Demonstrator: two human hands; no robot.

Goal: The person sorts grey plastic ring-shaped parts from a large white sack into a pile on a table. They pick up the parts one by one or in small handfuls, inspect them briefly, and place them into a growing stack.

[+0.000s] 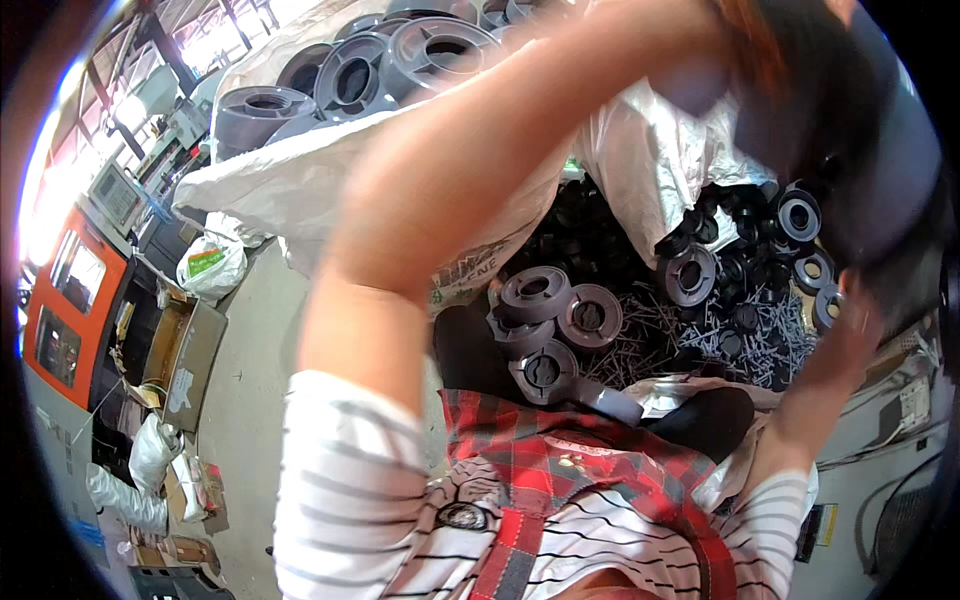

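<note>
1. Dark thing (855, 165): one, large, blurred, kind not made out. Lies between the hands, beyond the right and rightward of the left. Long axis slants from the left hand's side down and outward toward the right hand.
2. Left hand (715, 50): one, blurred, arm stretched across the front to the dark thing's upper end. Appears to meet it; grip or release cannot be told.
3. Right hand (858, 312): one, blurred, at the dark thing's lower end, the hand nearer the body. Whether clenched, grasping or loose cannot be told.
4. Small ring (826, 307): one, grey, just beside the right hand, partly hidden; contact uncertain.
5. Pins (770, 345): many, grey, loose heap, leftward of the right hand and bodyward of the left.
6. Black caps (745, 270): many, among and beyond the pins, nearer the right hand.
7. Large rings (590, 316): a cluster, grey, well left of the right hand.
8. White sack (255, 205): one, ring-filled, behind the left forearm.
</note>
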